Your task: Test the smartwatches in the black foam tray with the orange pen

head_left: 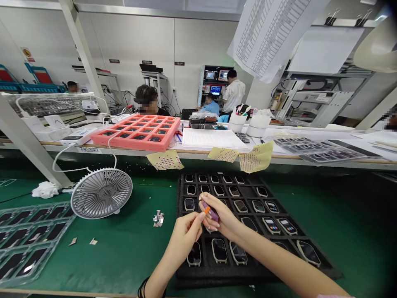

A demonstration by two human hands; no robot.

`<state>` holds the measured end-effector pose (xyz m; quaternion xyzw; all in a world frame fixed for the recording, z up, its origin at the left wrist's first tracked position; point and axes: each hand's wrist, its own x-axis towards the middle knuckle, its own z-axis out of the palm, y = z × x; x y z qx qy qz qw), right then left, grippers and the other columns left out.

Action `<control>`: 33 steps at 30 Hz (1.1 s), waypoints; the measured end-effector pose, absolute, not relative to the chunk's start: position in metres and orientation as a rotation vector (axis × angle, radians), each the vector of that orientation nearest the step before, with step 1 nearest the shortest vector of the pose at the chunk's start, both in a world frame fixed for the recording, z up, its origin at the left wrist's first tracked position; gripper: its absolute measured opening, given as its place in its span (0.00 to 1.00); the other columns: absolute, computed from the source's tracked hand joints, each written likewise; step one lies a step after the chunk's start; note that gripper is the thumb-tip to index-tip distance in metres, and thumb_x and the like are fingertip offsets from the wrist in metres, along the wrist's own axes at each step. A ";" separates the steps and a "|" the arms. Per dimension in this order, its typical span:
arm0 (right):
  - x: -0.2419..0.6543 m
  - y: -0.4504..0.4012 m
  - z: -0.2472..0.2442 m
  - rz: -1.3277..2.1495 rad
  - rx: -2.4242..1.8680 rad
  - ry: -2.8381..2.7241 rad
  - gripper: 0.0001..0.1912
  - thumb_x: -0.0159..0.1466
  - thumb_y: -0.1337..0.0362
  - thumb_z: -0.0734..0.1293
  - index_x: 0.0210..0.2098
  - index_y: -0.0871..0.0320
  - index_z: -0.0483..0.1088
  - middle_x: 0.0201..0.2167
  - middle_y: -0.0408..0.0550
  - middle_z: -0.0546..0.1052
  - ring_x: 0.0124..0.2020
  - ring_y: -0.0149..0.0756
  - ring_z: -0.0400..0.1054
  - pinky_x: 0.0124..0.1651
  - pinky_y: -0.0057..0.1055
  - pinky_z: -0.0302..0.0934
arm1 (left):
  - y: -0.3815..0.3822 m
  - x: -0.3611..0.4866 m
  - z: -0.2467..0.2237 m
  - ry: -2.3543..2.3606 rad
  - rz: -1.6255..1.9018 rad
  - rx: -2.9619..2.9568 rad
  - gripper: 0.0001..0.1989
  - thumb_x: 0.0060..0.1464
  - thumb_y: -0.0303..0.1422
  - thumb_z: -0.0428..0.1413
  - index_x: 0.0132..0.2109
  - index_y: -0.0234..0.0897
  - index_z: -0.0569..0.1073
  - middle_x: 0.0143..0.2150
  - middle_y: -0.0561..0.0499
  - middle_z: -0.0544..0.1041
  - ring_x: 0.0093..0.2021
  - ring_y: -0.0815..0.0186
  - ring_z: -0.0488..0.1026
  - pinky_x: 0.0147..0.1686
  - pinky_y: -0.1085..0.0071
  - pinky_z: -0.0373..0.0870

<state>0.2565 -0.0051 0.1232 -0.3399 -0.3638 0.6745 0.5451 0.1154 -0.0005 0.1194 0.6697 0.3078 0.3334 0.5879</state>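
Observation:
Above a black foam tray (257, 191) of watch bodies, my two hands come together. My right hand (221, 215) is closed around a small purple object (213, 213), whose exact kind I cannot make out. My left hand (187, 231) pinches a small orange piece (207, 210) against the purple object; whether the two are joined is unclear. Square-faced watch bodies (219, 250) lie in the tray's compartments, most with dark screens. A few, such as a watch (271, 225) at the right, show coloured displays. My hands and forearms hide several compartments.
A round grey fan (102, 193) stands left of the tray, near silvery scraps (158, 218). At far left lies a clear plastic tray (40, 265) of dark screens. The shelf behind bears a pink foam tray (133, 142), papers (214, 138) and white cups (237, 124). People work beyond.

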 end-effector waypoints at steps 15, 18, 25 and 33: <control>0.260 -0.008 0.130 1.534 -0.768 -0.880 0.15 0.59 0.54 0.70 0.32 0.55 0.61 0.14 0.30 0.64 0.07 0.16 0.43 0.09 0.16 0.40 | 0.002 0.116 0.119 0.678 0.727 1.539 0.23 0.59 0.49 0.47 0.29 0.33 0.70 0.13 0.61 0.56 0.14 0.75 0.49 0.17 0.76 0.46; 0.258 -0.009 0.132 1.643 -0.706 -0.806 0.15 0.59 0.54 0.70 0.34 0.54 0.60 0.14 0.29 0.64 0.08 0.16 0.40 0.10 0.16 0.35 | 0.001 0.120 0.118 0.648 0.760 1.489 0.25 0.56 0.52 0.48 0.28 0.34 0.69 0.12 0.62 0.55 0.13 0.76 0.47 0.15 0.76 0.44; 0.259 -0.010 0.132 1.583 -0.786 -0.749 0.17 0.56 0.54 0.71 0.34 0.53 0.60 0.12 0.29 0.62 0.09 0.18 0.42 0.13 0.18 0.34 | 0.001 0.127 0.106 0.652 0.845 1.397 0.26 0.54 0.55 0.49 0.26 0.35 0.68 0.11 0.63 0.53 0.13 0.76 0.46 0.14 0.76 0.43; 0.275 0.000 0.112 1.092 -1.250 -1.072 0.18 0.58 0.46 0.65 0.37 0.52 0.61 0.18 0.32 0.64 0.12 0.23 0.50 0.14 0.19 0.43 | 0.018 0.131 0.095 0.766 0.965 1.482 0.21 0.56 0.50 0.51 0.26 0.37 0.60 0.20 0.60 0.54 0.20 0.74 0.49 0.19 0.77 0.47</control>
